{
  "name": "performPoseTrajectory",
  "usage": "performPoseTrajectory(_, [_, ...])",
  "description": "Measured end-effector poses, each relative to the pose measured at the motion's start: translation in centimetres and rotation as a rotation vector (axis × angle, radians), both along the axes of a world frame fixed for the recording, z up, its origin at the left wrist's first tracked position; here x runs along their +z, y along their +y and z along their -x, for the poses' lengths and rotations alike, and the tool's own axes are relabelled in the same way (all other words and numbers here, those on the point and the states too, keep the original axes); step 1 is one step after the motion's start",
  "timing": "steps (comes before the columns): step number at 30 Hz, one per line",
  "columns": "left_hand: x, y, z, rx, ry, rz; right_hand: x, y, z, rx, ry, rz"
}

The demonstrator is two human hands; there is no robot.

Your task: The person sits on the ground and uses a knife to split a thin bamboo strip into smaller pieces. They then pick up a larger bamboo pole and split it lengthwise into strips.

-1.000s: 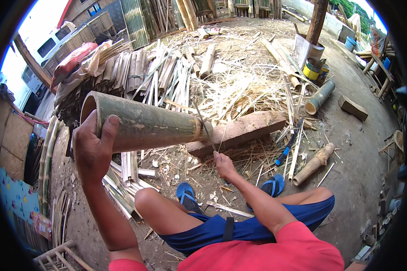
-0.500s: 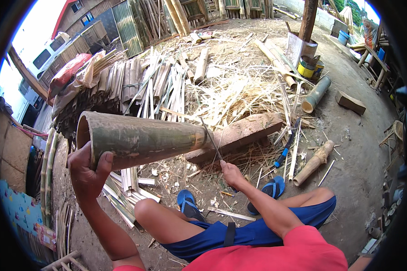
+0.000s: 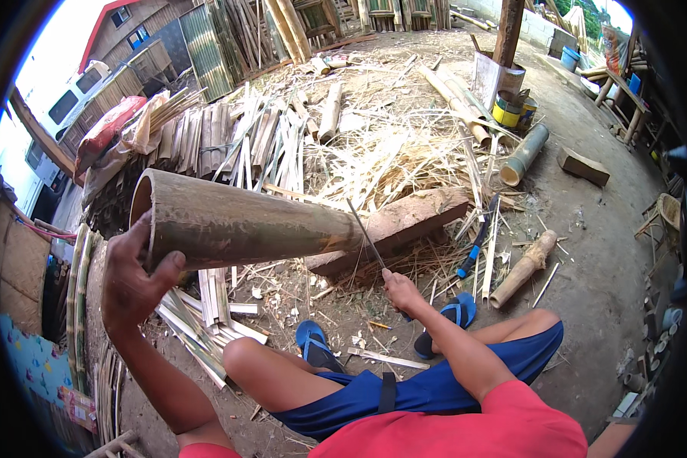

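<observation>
A thick bamboo tube (image 3: 244,221) lies slanting in front of me, its wide hollow end to the left and its far end on a rough wooden block (image 3: 424,216). My left hand (image 3: 133,286) holds the rim of the open end from below, fingers at the edge and thumb against the underside. In my right hand (image 3: 404,292) is the handle of a knife, closed in my fingers. The thin knife blade (image 3: 368,237) lies across the tube's far end, close to the block. Part of the handle is hidden by my hand.
Shavings (image 3: 404,164) and split bamboo strips (image 3: 259,137) are heaped beyond the block. To the right lie a blue-handled tool (image 3: 472,258), a short bamboo piece (image 3: 525,269), a green bamboo section (image 3: 525,155) and a wood chunk (image 3: 583,166). Yellow cans (image 3: 509,111) stand by a post.
The tube has rolled about its length, showing a browner side where green showed before. My left hand has shifted its hold, thumb lower on the rim. The knife stays at the far end.
</observation>
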State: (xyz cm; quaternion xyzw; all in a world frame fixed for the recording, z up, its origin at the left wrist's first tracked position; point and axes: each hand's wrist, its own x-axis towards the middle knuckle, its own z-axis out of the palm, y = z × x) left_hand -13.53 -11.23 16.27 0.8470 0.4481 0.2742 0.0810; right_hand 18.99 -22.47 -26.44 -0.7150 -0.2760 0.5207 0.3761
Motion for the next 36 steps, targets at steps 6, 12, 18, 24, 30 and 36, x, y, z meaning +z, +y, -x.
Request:
performPoseTrajectory(6, [-0.3,-0.1,-2.9,0.104,0.003,-0.04,13.0,-1.5,4.9,0.195,-0.297,-0.511])
performPoseTrajectory(12, [-1.3,-1.5,-2.7,0.119,-0.011,-0.108,9.8,-2.1,6.6,0.16,-0.348,-0.482])
performPoseTrajectory(18, [-1.2,-2.4,-3.5,0.132,-0.081,-0.078,8.6,-0.9,2.9,0.169,-0.434,-0.351])
performPoseTrajectory(24, [-1.7,-2.8,-4.2,0.173,-0.075,-0.15,9.4,-1.1,7.7,0.138,-0.483,-0.729])
performPoseTrajectory(30, [-0.7,-1.8,-3.2,0.117,-0.061,-0.033,8.1,-0.1,3.3,0.072,-0.25,-0.147])
performPoseTrajectory(36, [-0.2,-0.7,-4.1,-0.123,-0.067,-0.121,12.2,-3.2,6.5,0.229,-0.348,-0.578])
